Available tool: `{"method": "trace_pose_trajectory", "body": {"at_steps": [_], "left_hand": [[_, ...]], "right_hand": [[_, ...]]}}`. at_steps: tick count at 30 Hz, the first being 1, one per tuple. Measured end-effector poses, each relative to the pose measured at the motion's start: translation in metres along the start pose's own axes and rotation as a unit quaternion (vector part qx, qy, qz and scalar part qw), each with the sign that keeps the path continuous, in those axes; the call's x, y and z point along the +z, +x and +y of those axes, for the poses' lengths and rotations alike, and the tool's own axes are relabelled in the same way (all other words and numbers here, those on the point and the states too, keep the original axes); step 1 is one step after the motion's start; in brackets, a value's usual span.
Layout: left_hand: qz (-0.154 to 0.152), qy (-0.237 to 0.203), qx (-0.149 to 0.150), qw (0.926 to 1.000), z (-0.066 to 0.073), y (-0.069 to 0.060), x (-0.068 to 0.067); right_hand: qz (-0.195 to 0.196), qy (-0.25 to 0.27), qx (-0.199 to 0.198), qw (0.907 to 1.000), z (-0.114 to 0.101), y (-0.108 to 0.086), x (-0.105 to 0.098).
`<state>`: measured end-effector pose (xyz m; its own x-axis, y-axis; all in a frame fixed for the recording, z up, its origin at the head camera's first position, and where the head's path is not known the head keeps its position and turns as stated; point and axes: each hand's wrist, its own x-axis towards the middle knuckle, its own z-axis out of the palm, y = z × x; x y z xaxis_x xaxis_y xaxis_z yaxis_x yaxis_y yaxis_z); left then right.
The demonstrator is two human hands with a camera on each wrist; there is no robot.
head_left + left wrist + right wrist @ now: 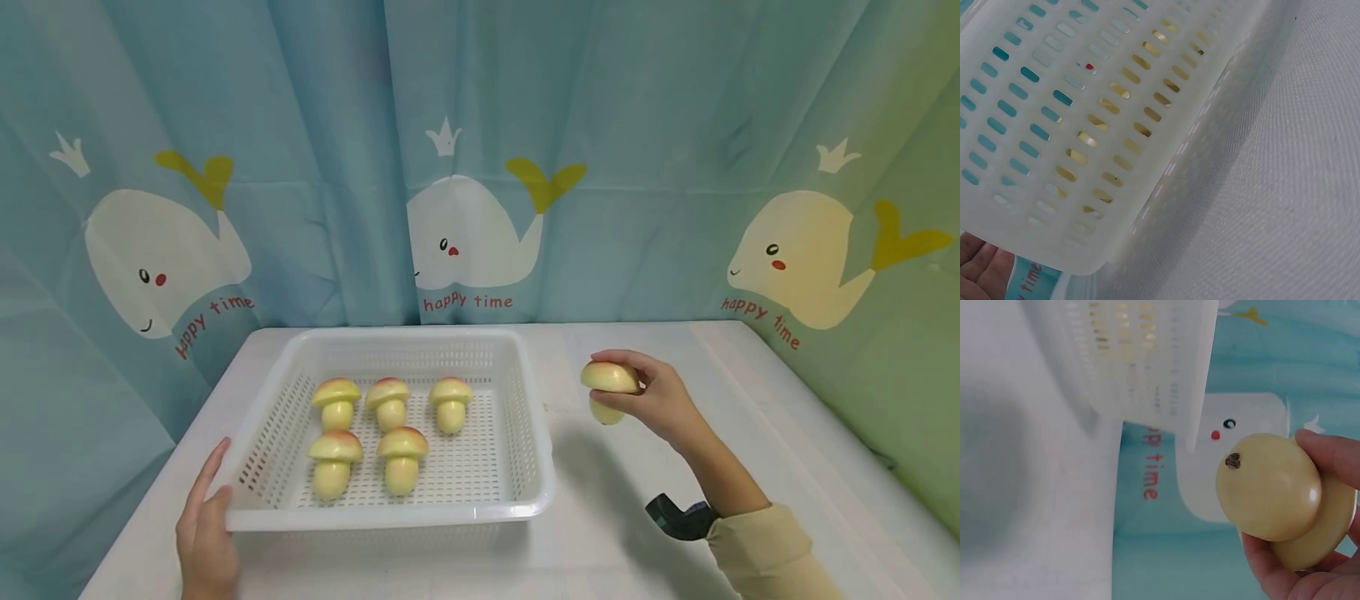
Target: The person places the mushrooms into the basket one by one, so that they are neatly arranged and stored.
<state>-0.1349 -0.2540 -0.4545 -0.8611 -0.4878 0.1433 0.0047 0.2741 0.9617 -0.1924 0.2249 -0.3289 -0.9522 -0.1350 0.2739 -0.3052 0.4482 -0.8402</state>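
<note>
My right hand (660, 404) grips an artificial mushroom (611, 377) by its cap, above the table and to the right of the basket. The mushroom has a pale yellow stem and a cap tinged red on top. In the right wrist view a dark spot marks the end of the mushroom's stem (1266, 487). My left hand (204, 533) is at the front left corner of the white perforated basket (390, 515), fingers fairly straight along its side. Part of that hand (982, 269) shows below the basket wall in the left wrist view.
Several similar mushrooms (402, 458) lie in the basket, in two rows towards its left and middle. A white-covered table (757, 417) carries the basket. Behind it hangs a blue curtain (637, 100) printed with whales. A dark wrist device (681, 518) sits on the right arm.
</note>
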Motion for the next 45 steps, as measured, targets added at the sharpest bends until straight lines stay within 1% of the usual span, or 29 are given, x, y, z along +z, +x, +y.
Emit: {"method": "trace_pose_trajectory", "body": {"at_steps": [7,10,16,20,22,25,28,32,34,36,40,43,45], "left_hand": [[-0.002,0.000,-0.008,1.0000,0.002,-0.002,0.000],[0.002,0.000,-0.007,1.0000,0.001,-0.002,0.001],[0.006,0.002,-0.020,0.9998,-0.008,0.003,0.000],[0.001,0.007,-0.013,0.9999,-0.011,0.004,-0.001],[0.000,0.002,-0.011,0.9999,-0.008,0.003,0.000],[0.002,-0.003,-0.010,0.9999,-0.001,0.000,0.001],[0.001,-0.001,-0.013,0.9999,0.009,-0.005,0.001],[-0.010,-0.010,-0.007,0.9999,0.024,-0.012,-0.001],[-0.014,-0.010,-0.003,0.9998,0.027,-0.013,-0.001],[-0.010,-0.014,-0.008,0.9998,0.023,-0.011,-0.001],[0.001,0.003,-0.012,0.9999,0.005,-0.002,0.000],[0.004,0.012,-0.006,0.9999,-0.006,0.003,0.000],[0.001,0.015,-0.004,0.9999,-0.011,0.004,-0.001]], "right_hand": [[0.025,0.050,-0.026,0.9981,-0.007,0.000,0.009],[0.026,0.077,-0.035,0.9961,-0.011,-0.001,0.014],[0.012,0.138,-0.025,0.9900,-0.020,-0.003,0.031],[0.016,0.177,-0.014,0.9840,-0.024,-0.004,0.045],[0.019,0.189,-0.011,0.9818,-0.026,-0.004,0.051],[0.016,0.201,-0.010,0.9794,-0.029,-0.003,0.059],[0.004,0.208,-0.005,0.9781,-0.032,-0.004,0.067],[-0.012,0.215,0.005,0.9764,-0.035,-0.004,0.077],[-0.016,0.221,0.007,0.9751,-0.036,-0.003,0.082],[-0.020,0.228,0.006,0.9734,-0.037,-0.003,0.086],[-0.036,0.238,0.005,0.9706,-0.040,-0.001,0.095],[-0.048,0.238,0.009,0.9700,-0.041,0.000,0.102],[-0.052,0.236,0.012,0.9703,-0.041,0.000,0.106]]}}
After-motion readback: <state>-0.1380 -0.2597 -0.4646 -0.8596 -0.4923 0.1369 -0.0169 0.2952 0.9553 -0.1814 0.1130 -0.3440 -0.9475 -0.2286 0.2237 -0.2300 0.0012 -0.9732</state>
